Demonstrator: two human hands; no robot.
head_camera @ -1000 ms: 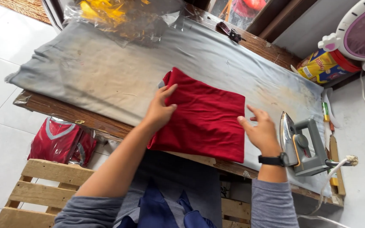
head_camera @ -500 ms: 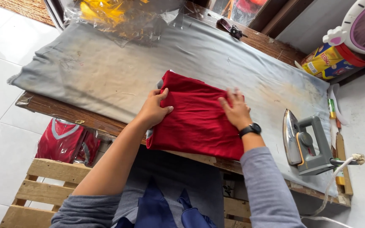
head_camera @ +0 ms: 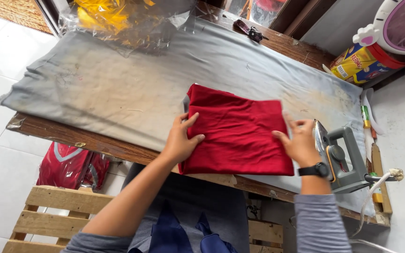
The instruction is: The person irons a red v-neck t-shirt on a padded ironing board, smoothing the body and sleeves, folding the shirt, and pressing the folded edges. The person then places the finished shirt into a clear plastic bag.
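Note:
A folded red garment lies on a grey, stained ironing cloth that covers a wooden table. My left hand grips the garment's left edge, thumb on top. At the right edge my right hand, with a black watch on its wrist, rests with fingers spread. A grey iron stands just to the right of that hand.
Clear plastic bags with yellow fabric lie at the table's far left. A yellow tin and a pink fan stand far right. Red garments sit on a wooden pallet below the table.
My right hand slid from the middle of the red garment back out to its right edge. My left hand stayed at the left edge. The garment looks flatter.

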